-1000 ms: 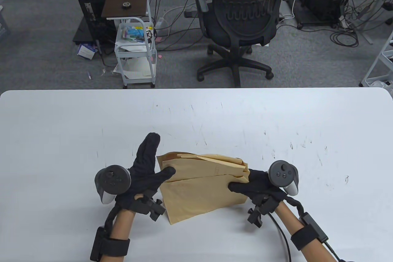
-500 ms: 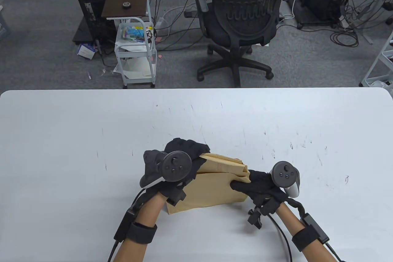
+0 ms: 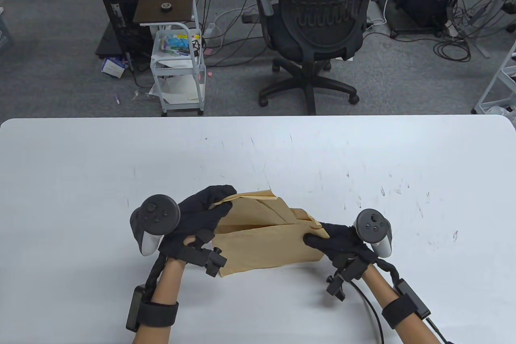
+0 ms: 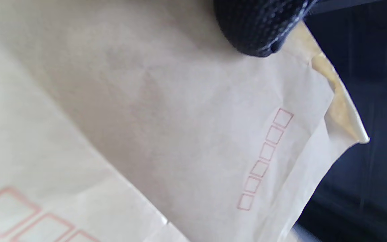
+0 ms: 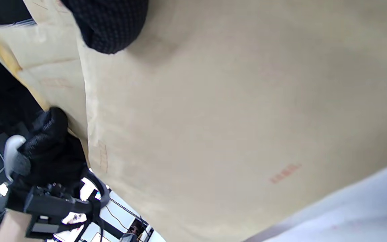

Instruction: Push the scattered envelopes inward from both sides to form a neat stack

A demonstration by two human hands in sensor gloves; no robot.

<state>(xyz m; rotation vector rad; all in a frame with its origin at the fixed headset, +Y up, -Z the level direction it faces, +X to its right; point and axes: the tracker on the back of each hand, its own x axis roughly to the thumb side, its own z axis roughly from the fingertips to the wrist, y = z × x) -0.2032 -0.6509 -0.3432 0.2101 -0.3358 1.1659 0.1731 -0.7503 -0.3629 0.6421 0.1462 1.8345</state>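
Observation:
Several tan envelopes [image 3: 266, 235] form an uneven bundle, tilted up off the white table [image 3: 80, 166] near its front middle. My left hand [image 3: 201, 215] grips the bundle's left end, thumb on the near face and fingers curled over the top corner. My right hand [image 3: 334, 239] grips the right end, thumb on the near face. The left wrist view shows an envelope face with small red boxes [image 4: 264, 158] and my thumb tip [image 4: 257, 30]. The right wrist view shows the big envelope face [image 5: 247, 117], my right thumb [image 5: 109, 23] and my left hand [image 5: 45, 148] beyond.
A black office chair [image 3: 318, 25] and a white rolling cart [image 3: 177, 65] stand on the floor past the table's far edge. Cables lie on the floor at the right rear.
My left hand moved from over the bundle's top back to its left end and gripped it. The bundle's left end rose and the envelopes fanned more. The right hand kept its grip.

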